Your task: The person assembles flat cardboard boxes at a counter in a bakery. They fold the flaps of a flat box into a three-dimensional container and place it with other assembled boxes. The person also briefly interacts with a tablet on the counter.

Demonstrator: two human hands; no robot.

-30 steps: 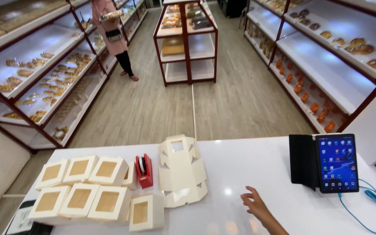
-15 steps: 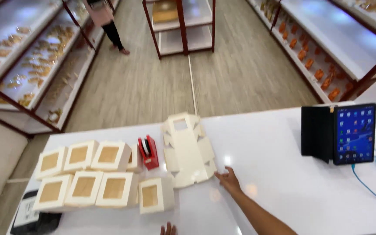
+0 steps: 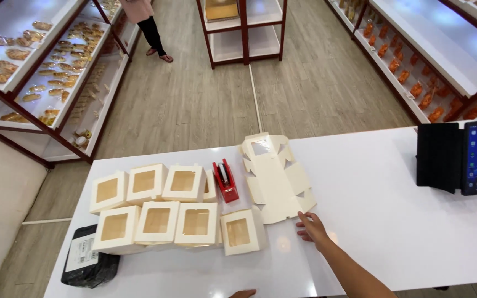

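My right hand point(image 3: 312, 228) lies open on the white table point(image 3: 393, 221), fingertips touching the near edge of a stack of flat, unfolded white box blanks point(image 3: 276, 176). Only the fingertips of my left hand point(image 3: 243, 293) show at the bottom edge of the view, near the table's front. Left of the blanks stands a red tape dispenser point(image 3: 225, 180). Several folded white boxes with clear windows point(image 3: 155, 207) sit in two rows on the left half of the table; the nearest one point(image 3: 240, 232) stands close to my right hand.
A black bag with a white label point(image 3: 88, 259) lies at the table's left front corner. A tablet in a black case point(image 3: 465, 157) stands at the right. Beyond the table are a wooden floor, bakery shelves with pastries point(image 3: 40, 60), and a person point(image 3: 149, 25) standing far back.
The view has tilted down and moved closer. My right hand has slid forward and left across the table to the edge of the flat blanks. My left fingertips appeared at the bottom edge.
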